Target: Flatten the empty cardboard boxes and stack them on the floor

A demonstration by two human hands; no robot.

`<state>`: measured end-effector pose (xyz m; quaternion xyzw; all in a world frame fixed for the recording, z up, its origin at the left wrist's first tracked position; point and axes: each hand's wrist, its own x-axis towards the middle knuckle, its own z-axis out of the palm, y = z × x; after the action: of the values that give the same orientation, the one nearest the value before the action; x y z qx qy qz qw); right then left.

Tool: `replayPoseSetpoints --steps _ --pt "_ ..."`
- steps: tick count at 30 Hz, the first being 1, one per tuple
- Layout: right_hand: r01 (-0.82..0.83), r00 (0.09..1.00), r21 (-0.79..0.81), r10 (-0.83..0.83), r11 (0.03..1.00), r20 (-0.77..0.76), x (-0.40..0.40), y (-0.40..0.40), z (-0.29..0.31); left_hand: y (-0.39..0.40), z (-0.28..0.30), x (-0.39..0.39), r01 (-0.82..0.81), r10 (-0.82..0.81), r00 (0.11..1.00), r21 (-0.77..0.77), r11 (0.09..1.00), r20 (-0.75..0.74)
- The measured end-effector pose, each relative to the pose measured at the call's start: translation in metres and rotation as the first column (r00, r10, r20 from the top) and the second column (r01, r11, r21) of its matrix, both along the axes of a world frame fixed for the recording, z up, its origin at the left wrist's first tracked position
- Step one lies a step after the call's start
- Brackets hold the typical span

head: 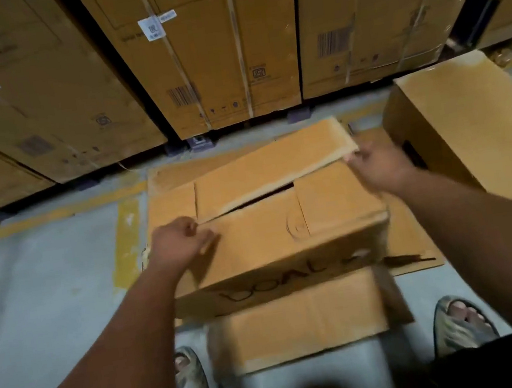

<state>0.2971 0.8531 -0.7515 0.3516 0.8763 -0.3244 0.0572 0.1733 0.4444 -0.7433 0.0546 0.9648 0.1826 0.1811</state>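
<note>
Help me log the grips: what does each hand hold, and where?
Both hold the box's raised top flap: left hand pinches its near left corner, right hand its far right corner.

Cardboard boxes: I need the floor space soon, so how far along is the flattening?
Early on. Flat cardboard already lies on the floor under the work. In hand: one box still keeps its shape, the left hand and right hand pulling at its top flap. Left: that box, plus another upright box at right.
</note>
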Motion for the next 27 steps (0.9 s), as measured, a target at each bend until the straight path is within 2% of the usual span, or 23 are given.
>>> replayPoseSetpoints --steps 2,4,6,7,9,10,11,13,16,19,21,24,27 --pt "0.086 0.97 -0.144 -0.05 0.986 0.236 0.026 -0.019 -0.047 0.007 -0.036 0.028 0.149 -0.134 0.988 -0.289 0.946 0.072" --pt "0.233 0.927 -0.222 -0.146 0.947 0.346 0.042 -0.037 -0.07 0.003 -0.063 0.053 0.097 -0.069 0.993 -0.356 0.929 0.091" --pt "0.266 0.933 -0.211 -0.196 0.941 0.301 0.041 -0.042 -0.07 0.001 -0.069 0.066 -0.141 0.154 0.988 -0.315 0.939 0.014" --pt "0.263 0.939 -0.199 -0.203 0.944 0.276 0.036 -0.04 -0.067 -0.001 -0.068 0.064 -0.338 0.342 0.939 -0.279 0.899 -0.036" --pt "0.298 0.933 -0.228 -0.233 0.927 0.274 0.026 -0.033 -0.062 -0.019 -0.07 0.044 -0.68 0.692 0.722 -0.173 0.712 0.012" --pt "0.34 0.918 -0.266 -0.256 0.902 0.304 0.023 -0.028 -0.062 -0.035 -0.075 0.033 -0.75 0.761 0.643 -0.133 0.648 0.089" --pt "0.374 0.905 -0.308 -0.271 0.875 0.328 0.023 -0.025 -0.061 -0.049 -0.078 0.024 -0.773 0.775 0.612 -0.087 0.629 0.16" --pt "0.39 0.898 -0.364 -0.262 0.846 0.352 0.026 -0.023 -0.061 -0.063 -0.074 0.014 -0.725 0.715 0.67 -0.03 0.688 0.2" --pt "0.324 0.934 -0.288 -0.256 0.901 0.25 0.017 -0.016 -0.061 -0.044 -0.052 0.002 -0.594 0.592 0.804 0.047 0.803 0.045" --pt "0.302 0.947 -0.196 -0.271 0.933 0.171 0.01 -0.002 -0.05 -0.025 -0.033 -0.013 -0.496 0.513 0.854 0.167 0.852 -0.083" --pt "0.294 0.953 -0.172 -0.274 0.94 0.129 0.01 0.007 -0.043 -0.019 -0.03 -0.02 -0.412 0.439 0.891 0.193 0.89 -0.118" --pt "0.257 0.966 -0.167 -0.248 0.952 0.072 0.017 0.011 -0.048 -0.012 -0.042 -0.02 -0.319 0.321 0.946 0.052 0.946 -0.044" --pt "0.219 0.973 -0.172 -0.201 0.96 0.116 0.023 0.003 -0.061 -0.004 -0.06 -0.002 -0.282 0.299 0.95 -0.169 0.944 0.086"
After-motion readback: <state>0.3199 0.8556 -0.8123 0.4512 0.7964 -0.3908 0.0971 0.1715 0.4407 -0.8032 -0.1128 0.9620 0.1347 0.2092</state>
